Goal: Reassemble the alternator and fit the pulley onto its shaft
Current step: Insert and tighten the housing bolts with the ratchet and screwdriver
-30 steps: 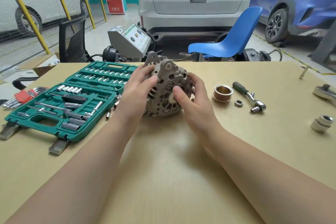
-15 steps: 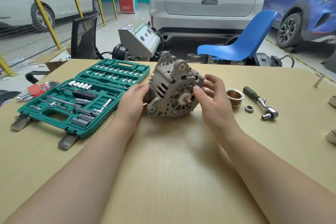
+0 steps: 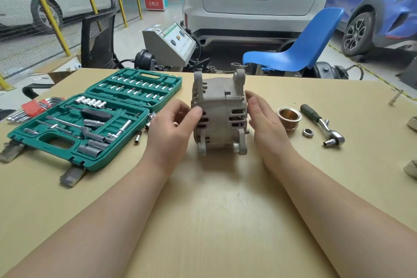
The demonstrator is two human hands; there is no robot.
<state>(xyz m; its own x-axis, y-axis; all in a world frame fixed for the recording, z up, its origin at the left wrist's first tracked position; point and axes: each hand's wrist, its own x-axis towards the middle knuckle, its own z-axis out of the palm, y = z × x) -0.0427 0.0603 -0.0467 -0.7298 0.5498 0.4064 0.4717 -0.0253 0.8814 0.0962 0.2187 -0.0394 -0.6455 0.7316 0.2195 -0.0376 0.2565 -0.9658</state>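
Observation:
The grey alternator (image 3: 220,115) stands on the table (image 3: 214,210) with its side toward me; its shaft is hidden. My left hand (image 3: 171,128) is at its left end, thumb and curled index finger pinching the housing rim. My right hand (image 3: 264,119) lies flat with straight fingers against the right end. The brass-coloured pulley (image 3: 289,117) sits on the table just right of my right hand, apart from the alternator. A loose nut (image 3: 307,132) lies beside it.
An open green socket set case (image 3: 94,117) lies at the left, with red-holdered hex keys (image 3: 33,108) beyond and loose sockets (image 3: 138,137) by its edge. A ratchet wrench (image 3: 322,124) lies right of the nut. Metal parts (image 3: 411,123) sit at the right edge.
The alternator has been turned from face toward me to side toward me and now stands on the table. My right hand moved from its front face to its right end.

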